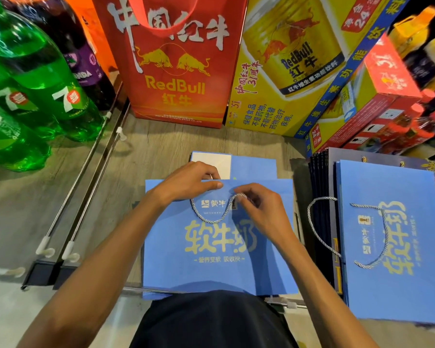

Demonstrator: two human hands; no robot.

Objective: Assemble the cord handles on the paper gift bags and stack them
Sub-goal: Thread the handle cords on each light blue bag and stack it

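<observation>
One cord end (hidden) inside right hand.

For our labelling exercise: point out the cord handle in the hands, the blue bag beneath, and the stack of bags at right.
cord handle (206, 220), head view, bottom of its loop.
blue bag (176, 275), head view, plain lower-left panel.
stack of bags (387, 297), head view, top bag's bare lower face.
</observation>
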